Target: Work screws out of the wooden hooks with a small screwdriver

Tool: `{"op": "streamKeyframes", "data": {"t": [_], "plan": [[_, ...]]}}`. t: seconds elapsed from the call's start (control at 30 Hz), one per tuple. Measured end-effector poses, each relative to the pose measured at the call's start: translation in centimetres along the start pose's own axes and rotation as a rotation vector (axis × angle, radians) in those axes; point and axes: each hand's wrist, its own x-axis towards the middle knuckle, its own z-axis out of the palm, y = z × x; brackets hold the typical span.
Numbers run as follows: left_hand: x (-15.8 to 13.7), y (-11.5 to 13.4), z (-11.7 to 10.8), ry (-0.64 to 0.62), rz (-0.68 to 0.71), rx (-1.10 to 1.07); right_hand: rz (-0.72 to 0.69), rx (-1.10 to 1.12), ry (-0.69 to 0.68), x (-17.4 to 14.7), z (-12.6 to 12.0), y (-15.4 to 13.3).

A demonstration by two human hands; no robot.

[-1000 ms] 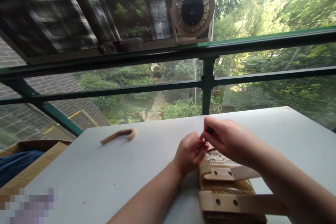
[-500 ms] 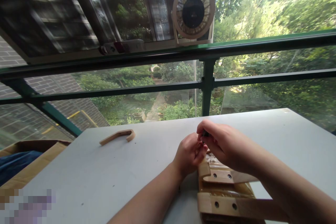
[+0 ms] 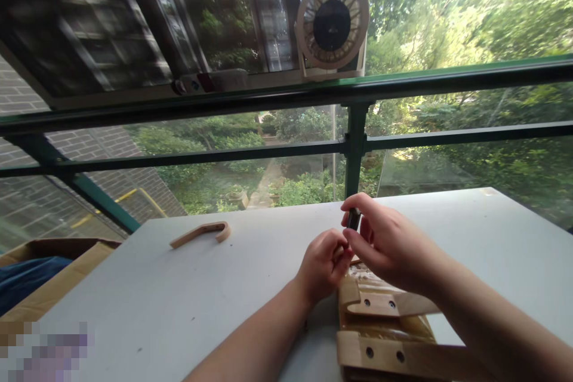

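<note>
A small dark piece [image 3: 353,218] is pinched between the thumb and forefinger of the right hand [image 3: 385,245], above the middle of the white table [image 3: 179,298], slightly to the right. Compared with half a second ago, the piece is held higher and further from the wooden parts below, and more of it is exposed between the fingertips; earlier it was almost hidden in the grip. Its long axis is seen to run roughly up and down, tilted a little, with the lower end towards the left hand [image 3: 323,265]. What kind of piece it is cannot be told at this size.

The right hand's remaining fingers are loosely spread and curved, with nothing else held in them. The left hand is placed just below and left of the piece, its fingers curled in towards the thumb and close to the right thumb; whether anything is gripped inside them cannot be told. The left hand is little changed from the earlier frame.

Just near of both hands, a stack of light wooden parts [image 3: 380,334] is laid on the table, with pairs of dark holes shown in two flat bars whose length runs left to right. The right forearm is crossed over its right end.

Well apart, on the far left of the table, a curved wooden hook-shaped part [image 3: 201,231] is laid flat. A cardboard box [image 3: 49,277] with blue cloth inside is seen at the left edge. Beyond the table, a green railing [image 3: 353,143] is seen, with a round fan [image 3: 332,19] above it.
</note>
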Motion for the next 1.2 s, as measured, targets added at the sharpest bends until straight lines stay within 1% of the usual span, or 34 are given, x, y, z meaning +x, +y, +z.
{"op": "streamKeyframes", "data": {"t": [0.07, 0.13, 0.2, 0.27, 0.33, 0.47, 0.7, 0.77, 0.87, 0.93, 1.2], "plan": [[0.02, 0.01, -0.03, 0.008, 0.024, 0.007, -0.069, 0.057, 0.025, -0.19, -0.06, -0.12], [0.0, -0.03, -0.02, 0.013, 0.043, 0.014, -0.097, 0.064, 0.01, -0.21, -0.07, -0.13], [-0.02, -0.07, 0.04, 0.013, 0.04, 0.014, -0.061, 0.026, -0.055, -0.06, 0.0, -0.04], [-0.03, -0.09, 0.11, 0.006, 0.006, 0.009, 0.005, -0.031, -0.116, 0.15, 0.11, 0.1], [-0.03, -0.07, 0.16, 0.0, -0.032, 0.011, 0.038, -0.088, -0.134, 0.37, 0.26, 0.26], [-0.05, 0.06, 0.18, 0.003, -0.053, 0.024, 0.036, -0.098, -0.092, 0.59, 0.5, 0.47], [0.03, 0.11, 0.09, 0.003, -0.028, 0.01, 0.037, -0.07, -0.126, 0.21, 0.59, 0.28], [0.01, 0.1, 0.14, 0.016, -0.037, 0.011, 0.009, -0.035, -0.085, 0.25, 0.56, 0.25], [-0.04, 0.15, 0.24, 0.037, -0.037, 0.004, -0.04, 0.021, 0.034, 0.38, 0.48, 0.34], [-0.06, 0.17, 0.29, 0.043, -0.028, -0.005, -0.049, 0.035, 0.072, 0.39, 0.43, 0.43], [-0.06, 0.1, 0.04, 0.011, -0.009, -0.026, -0.01, 0.002, -0.035, 0.45, 0.57, 0.43]]}}
